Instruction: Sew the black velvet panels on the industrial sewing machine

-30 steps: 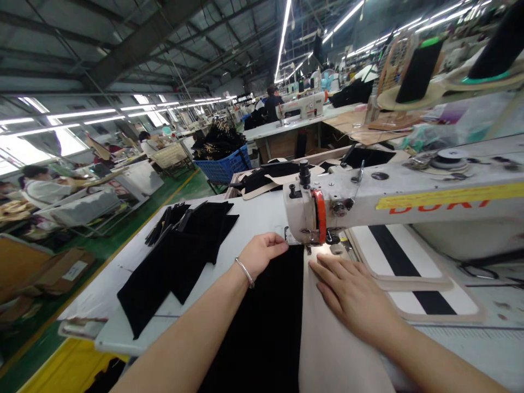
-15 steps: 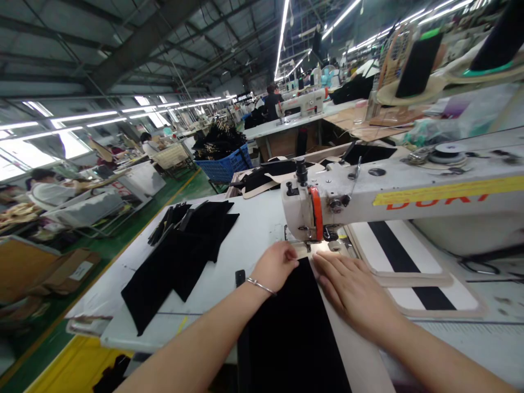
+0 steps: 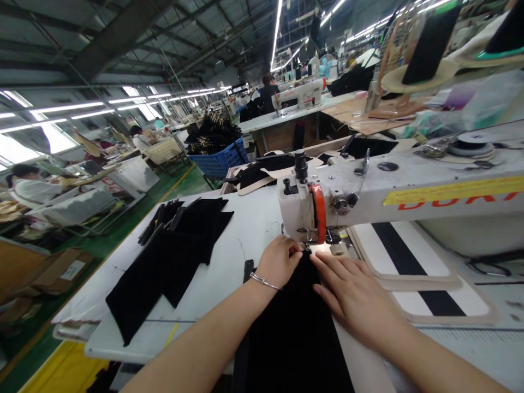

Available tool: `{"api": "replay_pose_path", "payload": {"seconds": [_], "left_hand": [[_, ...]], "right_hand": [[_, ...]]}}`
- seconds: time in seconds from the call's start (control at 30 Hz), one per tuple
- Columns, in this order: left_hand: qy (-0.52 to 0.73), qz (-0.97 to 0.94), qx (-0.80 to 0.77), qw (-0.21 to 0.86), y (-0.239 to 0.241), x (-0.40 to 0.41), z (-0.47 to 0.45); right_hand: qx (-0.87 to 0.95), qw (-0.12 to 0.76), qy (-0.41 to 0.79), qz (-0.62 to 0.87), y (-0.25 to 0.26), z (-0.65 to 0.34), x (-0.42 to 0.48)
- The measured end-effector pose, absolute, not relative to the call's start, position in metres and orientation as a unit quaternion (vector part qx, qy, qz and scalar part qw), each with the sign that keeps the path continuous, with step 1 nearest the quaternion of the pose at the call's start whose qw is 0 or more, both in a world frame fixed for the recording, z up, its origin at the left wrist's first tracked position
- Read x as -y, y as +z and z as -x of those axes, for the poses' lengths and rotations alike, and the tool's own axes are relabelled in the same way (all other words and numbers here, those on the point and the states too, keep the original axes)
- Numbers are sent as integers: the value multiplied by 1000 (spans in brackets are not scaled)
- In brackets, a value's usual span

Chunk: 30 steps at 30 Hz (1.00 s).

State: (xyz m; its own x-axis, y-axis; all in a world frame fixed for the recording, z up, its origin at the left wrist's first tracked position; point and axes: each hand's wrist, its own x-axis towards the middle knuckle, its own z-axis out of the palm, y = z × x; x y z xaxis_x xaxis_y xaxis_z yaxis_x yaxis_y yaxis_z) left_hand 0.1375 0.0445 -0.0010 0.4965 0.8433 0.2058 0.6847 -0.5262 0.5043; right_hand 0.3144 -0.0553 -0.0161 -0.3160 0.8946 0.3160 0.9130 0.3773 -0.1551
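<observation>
A long black fabric panel lies over a beige piece, its far end at the needle area of a white sewing machine. Pinched fingers of my left hand hold the panel's far left edge, close to the presser foot. My right hand lies flat with fingers stretched out, pressing along the panel's right edge and the beige piece. The lamp glow lights the spot between both hands. The fabric under my palms is hidden.
Black fabric pieces are piled on the table at left. Beige-edged white panels with a black stripe lie under the machine arm. Beyond stand a blue crate of dark pieces and thread cones. Other people sit at far tables.
The black panel's far end has moved forward to the presser foot. My left hand has shifted slightly right and forward with it; my right hand stays flat. The whole view has turned a little.
</observation>
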Motion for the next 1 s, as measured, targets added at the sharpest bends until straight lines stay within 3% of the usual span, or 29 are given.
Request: {"api": "replay_pose_path", "payload": {"seconds": [0.27,0.5,1.0], "left_hand": [[221,-858,-447,127,1,-42,-140],[163,-922,-334,108,7,-10,-126],[138,-925,-341,93,7,-12,-121]], "right_hand": [[814,173,-26,554,-20,-316,54],[819,186,-27,542,-20,-319,55],[808,199,-40,553,-20,-316,58]]}}
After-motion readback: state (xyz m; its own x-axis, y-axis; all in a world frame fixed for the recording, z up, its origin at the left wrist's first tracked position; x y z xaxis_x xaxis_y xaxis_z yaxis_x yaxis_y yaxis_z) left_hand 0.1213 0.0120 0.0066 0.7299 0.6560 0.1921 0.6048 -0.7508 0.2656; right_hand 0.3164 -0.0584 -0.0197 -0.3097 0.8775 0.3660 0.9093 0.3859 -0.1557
